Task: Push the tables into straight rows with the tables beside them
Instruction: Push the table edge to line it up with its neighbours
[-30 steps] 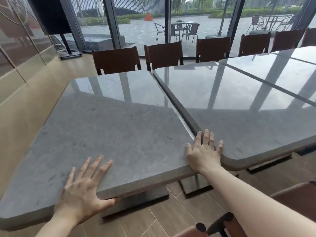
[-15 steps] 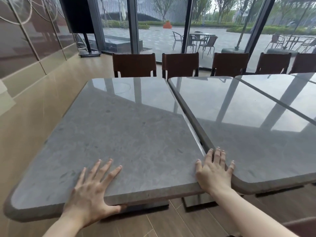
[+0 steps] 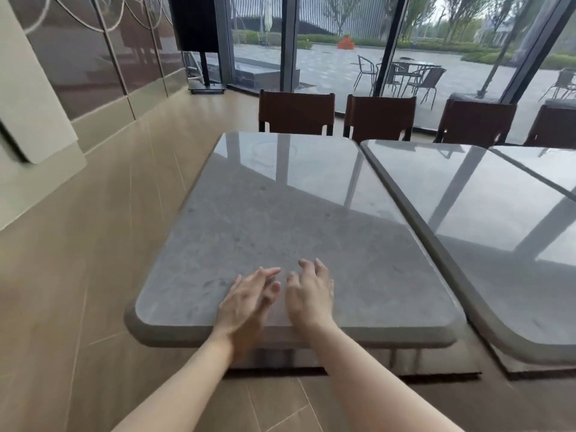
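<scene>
We see a grey stone tabletop [image 3: 280,219] with rounded corners and a glossy far half, set just beside a matching tabletop [image 3: 486,219] on its right, a narrow gap between them. Our left hand [image 3: 246,299] and right hand [image 3: 310,291] hover together over its near edge, each grip released, fingers loose.

Open floor [image 3: 103,275] left; neighbouring table [image 3: 486,232] crowds the right edge.

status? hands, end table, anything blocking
Left hand and right hand open, side by side over near edge of end table. Narrow gap to neighbouring table; near edges not flush. Nothing on tops; chairs at far side.
</scene>
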